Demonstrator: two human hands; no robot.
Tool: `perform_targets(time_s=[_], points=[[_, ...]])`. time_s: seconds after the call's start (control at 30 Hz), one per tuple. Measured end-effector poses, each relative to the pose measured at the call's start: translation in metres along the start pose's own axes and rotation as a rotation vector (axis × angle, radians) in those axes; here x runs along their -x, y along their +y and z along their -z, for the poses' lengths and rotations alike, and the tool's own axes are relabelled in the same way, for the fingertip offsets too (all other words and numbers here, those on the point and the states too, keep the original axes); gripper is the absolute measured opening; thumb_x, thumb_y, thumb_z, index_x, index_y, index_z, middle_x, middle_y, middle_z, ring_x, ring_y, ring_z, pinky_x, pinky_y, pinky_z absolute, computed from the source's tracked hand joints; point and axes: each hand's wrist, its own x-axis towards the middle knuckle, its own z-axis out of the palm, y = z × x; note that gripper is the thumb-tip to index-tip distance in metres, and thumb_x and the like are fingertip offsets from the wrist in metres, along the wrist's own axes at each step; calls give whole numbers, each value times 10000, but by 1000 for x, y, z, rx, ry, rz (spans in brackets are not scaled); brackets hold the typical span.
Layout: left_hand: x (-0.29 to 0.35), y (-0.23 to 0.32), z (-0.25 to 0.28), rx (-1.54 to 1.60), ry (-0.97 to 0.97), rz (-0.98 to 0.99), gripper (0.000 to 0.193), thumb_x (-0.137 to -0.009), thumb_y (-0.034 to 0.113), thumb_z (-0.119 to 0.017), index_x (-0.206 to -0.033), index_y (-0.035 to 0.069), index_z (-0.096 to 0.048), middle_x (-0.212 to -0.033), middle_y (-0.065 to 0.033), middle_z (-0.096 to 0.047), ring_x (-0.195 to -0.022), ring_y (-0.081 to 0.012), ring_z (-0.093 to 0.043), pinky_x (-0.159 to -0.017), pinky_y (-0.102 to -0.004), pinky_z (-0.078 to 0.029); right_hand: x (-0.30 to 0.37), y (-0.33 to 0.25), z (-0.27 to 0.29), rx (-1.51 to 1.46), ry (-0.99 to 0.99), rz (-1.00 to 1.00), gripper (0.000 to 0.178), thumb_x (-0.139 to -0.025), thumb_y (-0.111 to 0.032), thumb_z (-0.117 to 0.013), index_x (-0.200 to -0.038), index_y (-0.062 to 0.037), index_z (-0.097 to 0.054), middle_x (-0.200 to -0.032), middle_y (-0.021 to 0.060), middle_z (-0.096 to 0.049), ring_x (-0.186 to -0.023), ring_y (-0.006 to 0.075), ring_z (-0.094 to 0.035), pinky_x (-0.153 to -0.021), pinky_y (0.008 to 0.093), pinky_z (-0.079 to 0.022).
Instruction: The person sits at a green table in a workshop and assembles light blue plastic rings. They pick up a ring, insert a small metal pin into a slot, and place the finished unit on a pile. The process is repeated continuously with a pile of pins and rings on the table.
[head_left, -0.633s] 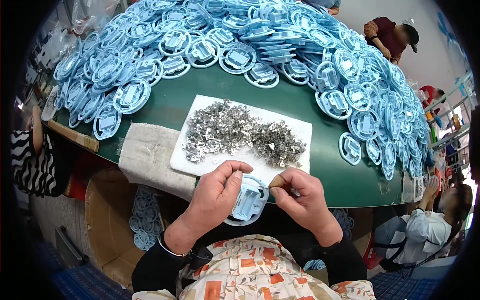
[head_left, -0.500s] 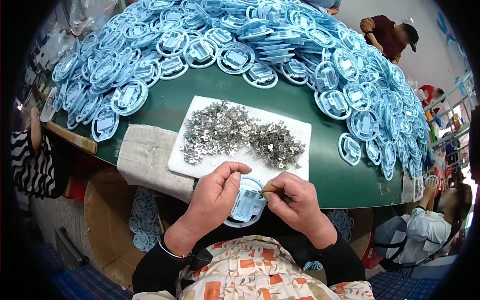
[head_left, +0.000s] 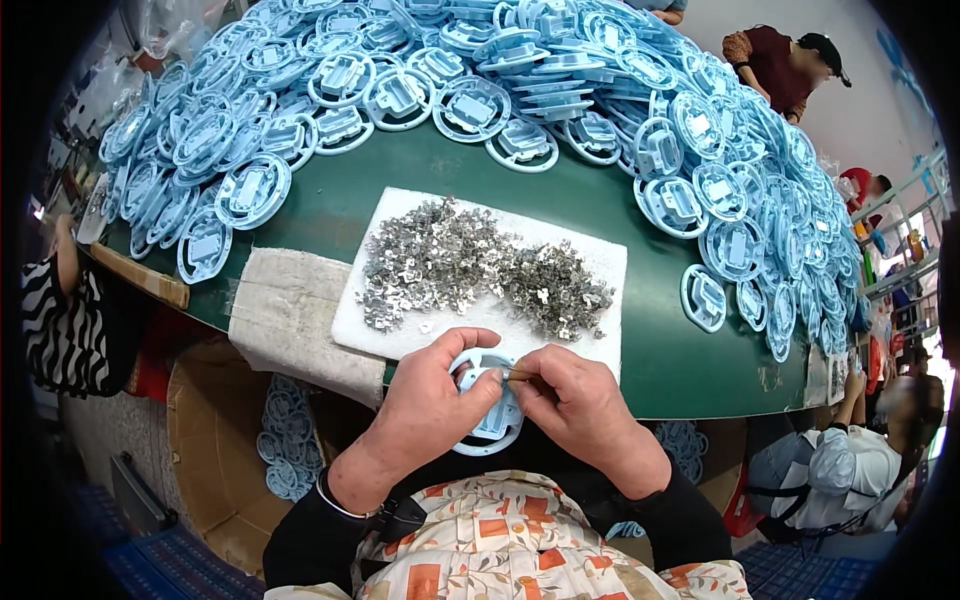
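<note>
My left hand (head_left: 432, 398) is closed round the left side of a light blue plastic ring-shaped part (head_left: 497, 428), its thumb lying across the face. This part has a raised compartment in its middle, partly covered by my fingers. At the part's upper right edge, my right hand (head_left: 575, 405) pinches something small that I cannot make out. Just beyond both hands, a white foam board (head_left: 400, 343) bears a heap of small metal clips (head_left: 440, 265).
Large piles of light blue ring parts (head_left: 560, 60) curve round the far side of the green table (head_left: 330, 200). A cloth-covered pad (head_left: 300, 305) lies left of the board. Below stands a cardboard box (head_left: 205, 440) with more parts. Other people (head_left: 790, 75) are around the table.
My right hand has moved left and inward over the blue part. My left thumb has shifted right across its face, and the part's compartment is more covered now.
</note>
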Motion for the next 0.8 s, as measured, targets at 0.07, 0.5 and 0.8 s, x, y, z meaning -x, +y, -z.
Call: perform_targets(time_s=[0.07, 0.5, 0.8], points=[[1, 4, 1, 12, 0, 15, 262, -1011, 97, -563, -1248, -1, -612, -884, 22, -641, -761, -9, -535, -653, -197, -471, -1, -11, 4, -19, -17, -75, 172, -864, -46, -725, -1016, -34, -647, -808, 119, -636, -658, 281, -660, -589, 372, -528], [-4, -9, 2, 53, -2, 6, 266, -1069, 142, -486, -1238, -16, -617, -853, 24, -637, -739, -15, -529, -649, -209, -466, 15, -11, 19, 439, -124, 100, 454, -792, -19, -735, -1227, -146, -701, -676, 39, -571, -563, 234, -609, -493, 363, -498], [-3, -14, 1, 301, -18, -8, 294, -1072, 137, -473, -1288, -22, -592, -955, -20, -676, -822, -32, -598, -732, -206, -513, 8, -16, 23, 227, -85, -20, 325, -899, -75, -705, -1222, -79, -668, -787, 53, -646, -598, 181, -607, -527, 335, -493]])
